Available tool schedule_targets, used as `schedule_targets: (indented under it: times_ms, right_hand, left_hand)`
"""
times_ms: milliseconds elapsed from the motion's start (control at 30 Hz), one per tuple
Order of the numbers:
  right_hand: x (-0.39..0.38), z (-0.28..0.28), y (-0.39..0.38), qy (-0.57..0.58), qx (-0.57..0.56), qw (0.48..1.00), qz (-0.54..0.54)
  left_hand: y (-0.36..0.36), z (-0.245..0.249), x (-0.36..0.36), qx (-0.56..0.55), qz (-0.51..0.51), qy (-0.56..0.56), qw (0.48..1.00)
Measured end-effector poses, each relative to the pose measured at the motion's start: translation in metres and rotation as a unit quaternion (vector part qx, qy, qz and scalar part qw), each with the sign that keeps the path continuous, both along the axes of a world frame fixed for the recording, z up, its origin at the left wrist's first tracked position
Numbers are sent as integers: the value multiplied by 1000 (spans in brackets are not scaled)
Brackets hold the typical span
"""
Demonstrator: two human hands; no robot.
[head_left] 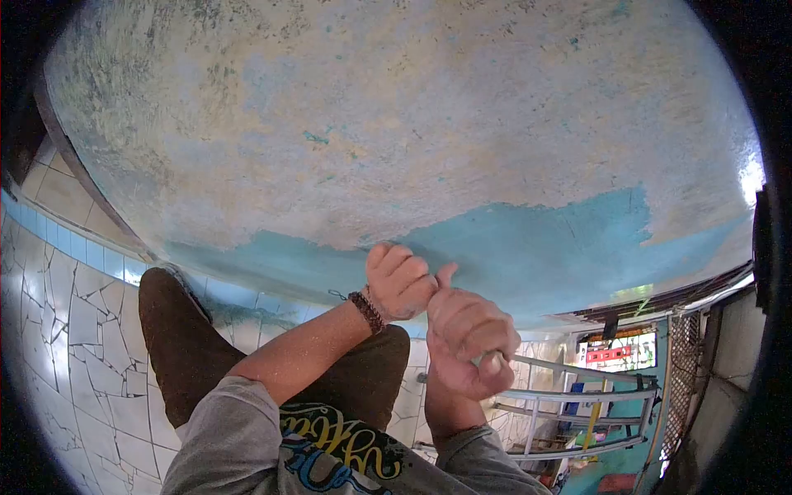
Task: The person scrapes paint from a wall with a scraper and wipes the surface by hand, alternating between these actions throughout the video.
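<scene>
Both hands are together in front of the wall (371,140), over the strip of blue paint (536,247) under the bare, mottled surface. My left hand (400,282), with a dark beaded bracelet (367,313) on its wrist, is closed in a fist close to the lower edge of the bare area. Just right of it and lower, my right hand (472,338) is closed too, its fingers wrapped round. A pale rounded end shows at the bottom of that fist; I cannot tell what either hand holds.
A metal ladder (577,396) stands at the lower right, near a bright opening (623,351). White cracked-pattern tiles (91,346) cover the floor, with a light blue tile border (74,243) at left. My dark-trousered knee (169,301) is close to the wall's base.
</scene>
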State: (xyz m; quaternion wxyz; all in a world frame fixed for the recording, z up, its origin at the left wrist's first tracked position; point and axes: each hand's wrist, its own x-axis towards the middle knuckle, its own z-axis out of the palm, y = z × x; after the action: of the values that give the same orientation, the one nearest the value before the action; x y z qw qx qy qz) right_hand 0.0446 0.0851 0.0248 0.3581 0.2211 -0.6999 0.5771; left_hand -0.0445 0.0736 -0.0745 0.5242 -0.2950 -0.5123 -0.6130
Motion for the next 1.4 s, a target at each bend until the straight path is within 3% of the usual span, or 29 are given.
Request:
schedule_targets:
  times_ms: [100, 200, 300, 433, 567, 700, 867, 1000, 1200, 1400]
  right_hand:
    - [4, 10, -4, 13, -11, 1000, 20]
    - [9, 24, -13, 46, -36, 998, 14]
    - [-2, 15, -11, 19, -17, 999, 31]
    - [-1, 21, -11, -5, -17, 999, 47]
    - [2, 32, -26, 73, -14, 997, 5]
    - [6, 15, -14, 10, 23, 1000, 8]
    - [10, 25, -12, 48, -72, 995, 60]
    - [-2, 0, -4, 28, -61, 997, 42]
    - [1, 26, -2, 52, -32, 993, 103]
    - [3, 15, -1, 16, -67, 994, 82]
  left_hand:
    - [2, 5, 5, -8, -28, 10, 1000]
    - [-6, 44, -1, 28, -13, 57, 998]
    - [-8, 25, -7, 13, 29, 19, 999]
    - [-12, 25, -4, 2, 2, 22, 1000]
    - [-10, 40, -5, 29, 0, 47, 998]
    - [-11, 20, -1, 6, 0, 19, 1000]
    - [-3, 32, -1, 9, -18, 45, 999]
    - [-6, 12, 0, -13, -3, 2, 1000]
    - [-6, 36, -2, -8, -13, 45, 999]
    - [-4, 16, 0, -19, -7, 17, 1000]
